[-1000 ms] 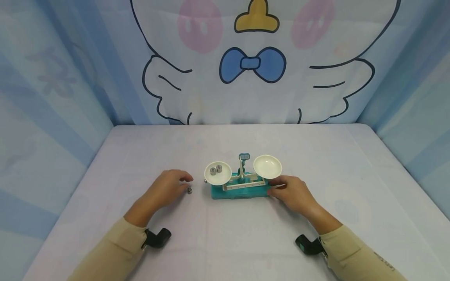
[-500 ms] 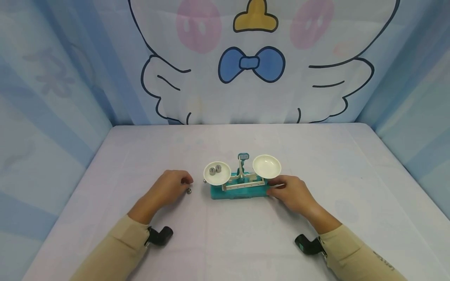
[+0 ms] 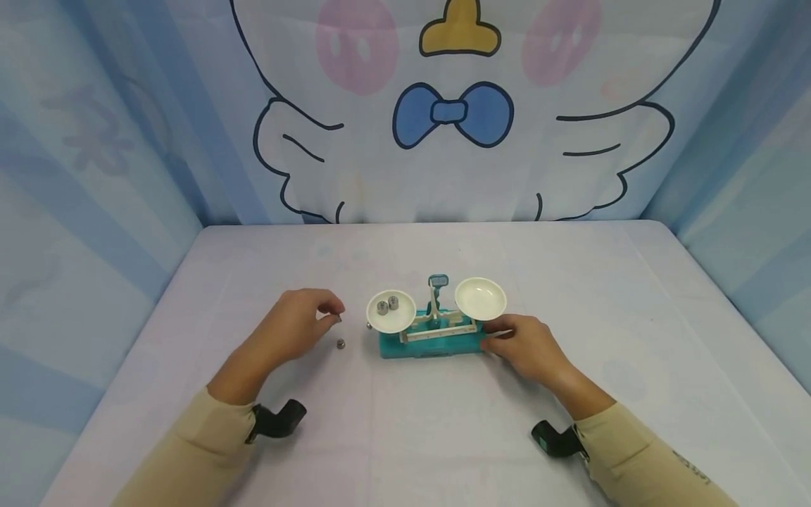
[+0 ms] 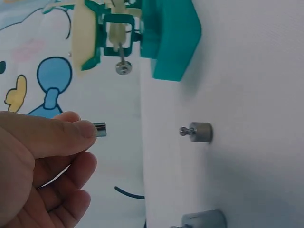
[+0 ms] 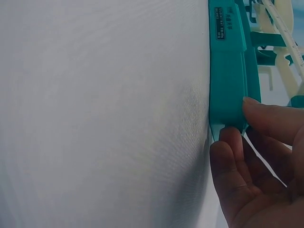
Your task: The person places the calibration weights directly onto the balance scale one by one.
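Observation:
My left hand [image 3: 294, 324] pinches a small metal weight [image 4: 100, 129] between thumb and fingertips, raised above the table left of the balance scale [image 3: 432, 343]. On the tabletop below that hand stands another knobbed metal weight [image 4: 201, 132]. Two more weights [image 3: 388, 305] sit in the scale's left white pan [image 3: 391, 325]; the right pan [image 3: 481, 300] holds nothing and rides higher. At the right end of the teal base [image 5: 229, 90], my right hand [image 3: 524, 351] grips it, thumb on top and fingers at the end face.
A white cloth covers the table [image 3: 418, 436], with patterned curtains [image 3: 453, 169] behind and at both sides. Part of a grey cylinder [image 4: 205, 219] shows at the lower edge of the left wrist view. Black cameras [image 3: 279, 420] are strapped to both wrists.
My left hand reached down near the weights, closed its fingertips on one and lifted it up off the table. The right hand and the scale stay in place.

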`<state>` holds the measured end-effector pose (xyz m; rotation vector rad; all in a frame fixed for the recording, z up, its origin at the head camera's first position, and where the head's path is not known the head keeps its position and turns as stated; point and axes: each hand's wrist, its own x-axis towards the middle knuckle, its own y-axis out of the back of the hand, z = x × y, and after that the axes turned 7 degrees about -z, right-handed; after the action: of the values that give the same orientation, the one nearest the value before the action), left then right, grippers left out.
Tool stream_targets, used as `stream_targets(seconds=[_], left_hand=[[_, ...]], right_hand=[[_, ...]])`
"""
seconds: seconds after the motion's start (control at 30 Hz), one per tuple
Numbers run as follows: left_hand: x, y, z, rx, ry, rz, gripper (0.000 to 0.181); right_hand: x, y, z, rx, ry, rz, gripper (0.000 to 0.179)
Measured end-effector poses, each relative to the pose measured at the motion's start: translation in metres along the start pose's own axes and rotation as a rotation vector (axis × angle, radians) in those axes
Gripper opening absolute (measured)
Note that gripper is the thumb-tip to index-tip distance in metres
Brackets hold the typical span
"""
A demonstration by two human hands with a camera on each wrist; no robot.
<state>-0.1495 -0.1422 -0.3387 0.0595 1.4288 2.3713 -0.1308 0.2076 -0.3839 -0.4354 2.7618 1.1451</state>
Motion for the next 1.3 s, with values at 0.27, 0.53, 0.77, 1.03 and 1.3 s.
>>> stream_targets(seconds=[0.27, 0.53, 0.77, 1.03, 1.3], left_hand=[[-0.008, 0.017, 0.02, -0.012, -0.101, 0.037, 0.013], [-0.002, 0.02, 0.047, -0.012, -0.167, 0.033, 0.013], [0.011, 0.011, 0.062, -0.01, -0.184, -0.003, 0.013], [0.024, 0.002, 0.07, 0.008, -0.177, -0.047, 0.013], [0.033, -0.005, 0.073, 0.043, -0.23, -0.055, 0.014]], right_hand=[[0.001, 0.0, -0.001, -0.006, -0.011, -0.004, 0.037], [0.0, 0.0, -0.001, 0.0, -0.007, 0.002, 0.037], [0.0, 0.0, -0.001, 0.001, -0.001, -0.001, 0.037], [0.0, 0.001, -0.001, 0.002, -0.004, -0.001, 0.037], [-0.001, 0.0, -0.001, 0.003, 0.002, 0.0, 0.036]])
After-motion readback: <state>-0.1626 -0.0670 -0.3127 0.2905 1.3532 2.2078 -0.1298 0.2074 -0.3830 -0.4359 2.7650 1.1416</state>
